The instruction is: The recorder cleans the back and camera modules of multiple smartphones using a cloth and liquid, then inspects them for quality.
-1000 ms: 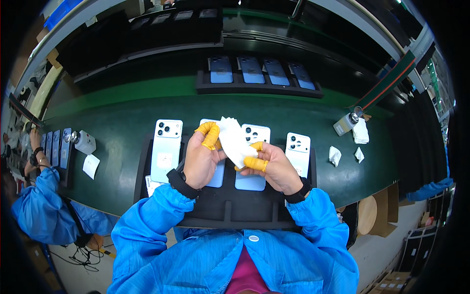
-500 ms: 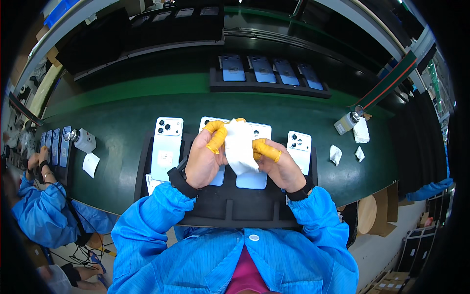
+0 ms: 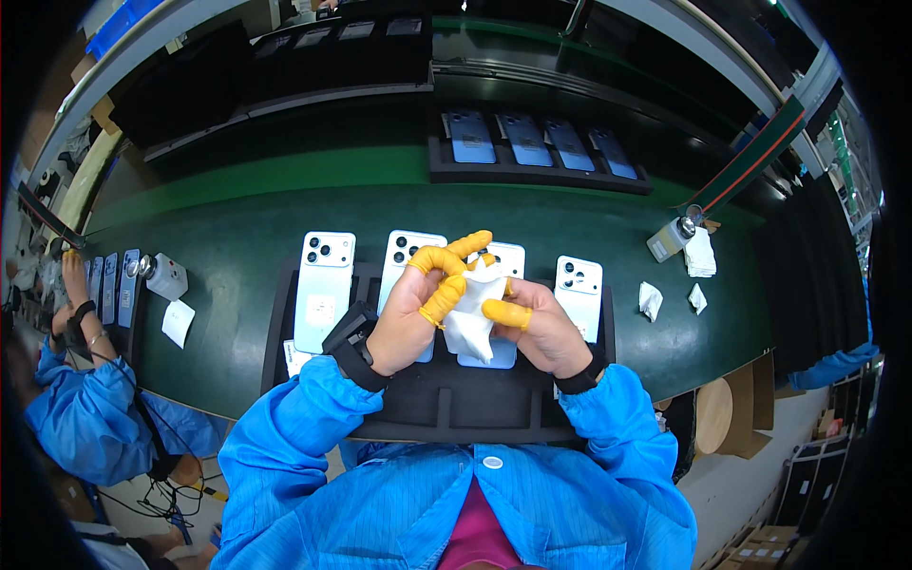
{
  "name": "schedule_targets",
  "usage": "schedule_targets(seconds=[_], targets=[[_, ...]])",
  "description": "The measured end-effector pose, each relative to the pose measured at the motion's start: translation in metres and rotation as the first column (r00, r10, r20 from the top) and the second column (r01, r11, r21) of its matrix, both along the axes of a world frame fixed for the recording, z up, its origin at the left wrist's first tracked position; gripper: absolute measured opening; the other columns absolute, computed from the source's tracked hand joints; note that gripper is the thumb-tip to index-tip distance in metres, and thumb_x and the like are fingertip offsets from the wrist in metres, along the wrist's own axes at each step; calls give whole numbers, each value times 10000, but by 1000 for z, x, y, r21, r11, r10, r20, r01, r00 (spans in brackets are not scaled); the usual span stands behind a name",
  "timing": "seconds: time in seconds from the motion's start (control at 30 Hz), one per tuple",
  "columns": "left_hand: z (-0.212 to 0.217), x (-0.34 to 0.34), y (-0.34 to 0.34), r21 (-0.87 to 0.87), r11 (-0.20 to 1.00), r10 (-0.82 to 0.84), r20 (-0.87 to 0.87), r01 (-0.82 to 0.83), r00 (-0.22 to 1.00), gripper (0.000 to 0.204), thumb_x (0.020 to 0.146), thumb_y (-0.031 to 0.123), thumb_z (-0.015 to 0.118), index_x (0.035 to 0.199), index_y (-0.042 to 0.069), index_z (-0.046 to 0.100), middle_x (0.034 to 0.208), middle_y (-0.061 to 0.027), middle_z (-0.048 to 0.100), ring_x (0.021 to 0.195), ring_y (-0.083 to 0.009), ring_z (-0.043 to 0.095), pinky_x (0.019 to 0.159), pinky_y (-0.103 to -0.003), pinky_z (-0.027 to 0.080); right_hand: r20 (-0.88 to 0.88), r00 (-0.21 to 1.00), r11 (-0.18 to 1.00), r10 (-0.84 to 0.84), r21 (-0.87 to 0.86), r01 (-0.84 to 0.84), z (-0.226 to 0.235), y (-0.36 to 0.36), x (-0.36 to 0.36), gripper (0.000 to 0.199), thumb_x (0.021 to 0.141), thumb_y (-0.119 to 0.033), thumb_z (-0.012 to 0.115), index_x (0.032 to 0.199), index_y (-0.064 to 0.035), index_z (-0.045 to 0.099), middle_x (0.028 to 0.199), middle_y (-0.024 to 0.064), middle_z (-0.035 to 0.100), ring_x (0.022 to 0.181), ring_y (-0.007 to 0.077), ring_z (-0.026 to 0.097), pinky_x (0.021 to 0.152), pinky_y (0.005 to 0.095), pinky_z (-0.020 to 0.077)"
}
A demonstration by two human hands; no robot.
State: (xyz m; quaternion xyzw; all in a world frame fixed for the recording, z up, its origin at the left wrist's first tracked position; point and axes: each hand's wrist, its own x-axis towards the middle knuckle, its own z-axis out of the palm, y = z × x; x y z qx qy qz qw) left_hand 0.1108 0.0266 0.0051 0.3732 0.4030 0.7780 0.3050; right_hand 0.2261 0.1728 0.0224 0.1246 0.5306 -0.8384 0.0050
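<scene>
A crumpled white wipe (image 3: 469, 328) is gripped between my two hands, above a black foam tray (image 3: 404, 408). My left hand (image 3: 407, 323), with yellow finger cots, pinches its left side. On the right side, my right hand (image 3: 546, 328) presses a yellow-capped thumb against it. Beneath and around the hands, light blue phones lie back up in the tray: one at the left (image 3: 321, 290), one behind my left fingers (image 3: 410, 249), one partly under the wipe (image 3: 511, 258), and one at the right (image 3: 578, 299).
Right of the tray stand a pump bottle (image 3: 667, 241), a stack of white wipes (image 3: 700, 256) and crumpled wipes (image 3: 651, 300). Another pump bottle (image 3: 167, 275) is at the left, near a co-worker's hand (image 3: 76, 275). Farther back, another tray (image 3: 532, 175) holds several blue phones.
The wipe has gone from a flat, hanging strip to a bunched shape, and my fingers have shifted around it. The back tray has slid right. The co-worker's hand has moved farther back.
</scene>
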Motion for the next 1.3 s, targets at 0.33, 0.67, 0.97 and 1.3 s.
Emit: schedule_targets(seconds=[0.33, 0.67, 0.97, 1.3], targets=[[-8, -13, -11, -360, 933, 14, 92, 20, 996, 256, 949, 161, 562, 1147, 3, 529, 1085, -118, 618, 904, -189, 636, 791, -285, 536, -526, 842, 170, -117, 825, 539, -3, -15, -6, 238, 784, 43, 676, 1017, 26, 630, 985, 146, 618, 866, 244, 641, 743, 311, 519], [-11, -12, -24, -86, 990, -83, 287, 112, 954, 366, 917, 72, 552, 1239, -81, 469, 1167, -150, 565, 1046, -209, 599, 924, -305, 492, -554, 829, 149, 76, 828, 540, 8, -29, -9, 458, 658, 105, 652, 1108, 23, 648, 1020, 200, 547, 934, 339, 573, 800, 363, 494], [-14, -18, -24, -173, 981, -44, 240, 87, 970, 396, 914, 90, 589, 1261, -71, 489, 1115, -145, 616, 977, -191, 637, 859, -284, 524, -485, 874, 254, 24, 849, 464, 9, -34, -11, 474, 682, 62, 694, 1147, 12, 616, 1042, 183, 548, 953, 309, 584, 799, 334, 498], [-8, -15, -25, -263, 965, 53, 106, -24, 993, 480, 871, -19, 629, 1321, -25, 464, 1064, -123, 636, 930, -157, 642, 817, -252, 532, -155, 974, 940, -167, 274, 205, 2, -32, -22, 259, 865, -56, 667, 1102, 2, 582, 1104, 107, 587, 996, 187, 605, 856, 308, 511]])
